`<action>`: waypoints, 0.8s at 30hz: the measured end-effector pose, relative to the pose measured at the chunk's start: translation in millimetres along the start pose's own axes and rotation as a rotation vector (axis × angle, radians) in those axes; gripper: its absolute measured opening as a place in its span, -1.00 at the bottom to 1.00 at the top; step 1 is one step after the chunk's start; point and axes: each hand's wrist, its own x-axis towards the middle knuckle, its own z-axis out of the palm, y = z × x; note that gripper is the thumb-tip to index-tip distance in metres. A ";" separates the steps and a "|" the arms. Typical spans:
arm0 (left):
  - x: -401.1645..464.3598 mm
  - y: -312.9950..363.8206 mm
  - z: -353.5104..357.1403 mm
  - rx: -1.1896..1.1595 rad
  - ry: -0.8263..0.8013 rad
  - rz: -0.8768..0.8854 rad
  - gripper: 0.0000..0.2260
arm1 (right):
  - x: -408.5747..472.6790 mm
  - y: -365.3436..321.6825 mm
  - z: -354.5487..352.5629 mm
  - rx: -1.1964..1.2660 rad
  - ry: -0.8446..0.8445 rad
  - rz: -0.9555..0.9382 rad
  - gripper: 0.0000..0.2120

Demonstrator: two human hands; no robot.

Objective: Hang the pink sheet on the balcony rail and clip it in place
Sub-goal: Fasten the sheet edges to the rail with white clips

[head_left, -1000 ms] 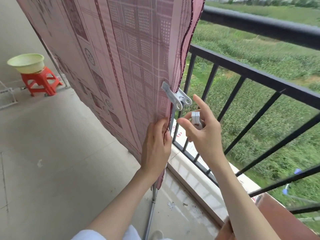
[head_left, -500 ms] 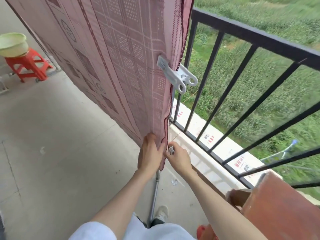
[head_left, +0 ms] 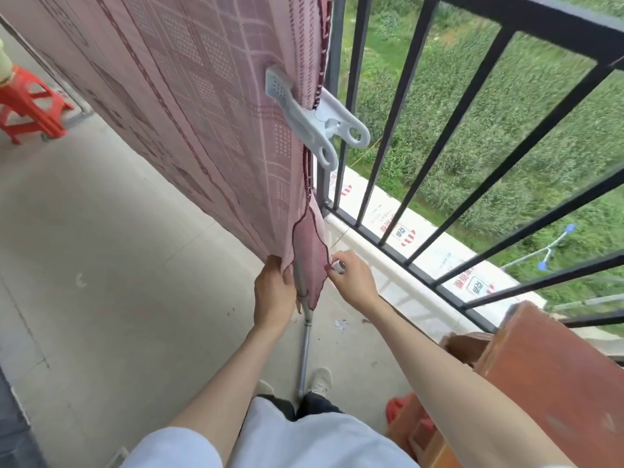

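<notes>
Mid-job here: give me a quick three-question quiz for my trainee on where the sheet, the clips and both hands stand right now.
1. True or false: a white clip already clamps the pink sheet partway up its right edge.
2. Which hand grips the sheet's bottom edge? A) left hand B) right hand C) neither
3. Fill in: the right hand pinches a small white ____ beside the sheet's lower corner.

Key
1. True; its handles point toward the black railing.
2. A; the left hand's fingers curl over the hem.
3. Clip; only a bit of that second clip shows, not yet on the cloth.
</notes>
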 end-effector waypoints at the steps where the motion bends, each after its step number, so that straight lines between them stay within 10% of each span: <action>1: -5.2 -3.3 0.2 -0.014 0.001 0.007 -0.85 | -1.2 0.8 -0.4 0.022 -0.017 -0.001 -0.91; 18: -5.0 -5.6 21.0 -0.117 -0.137 -0.077 -0.81 | -22.8 -6.1 22.8 0.458 -0.281 0.026 -0.75; 24: 1.3 -2.6 27.2 -0.053 -0.018 -0.142 -0.85 | -30.4 13.2 25.3 0.703 -0.307 0.302 -0.73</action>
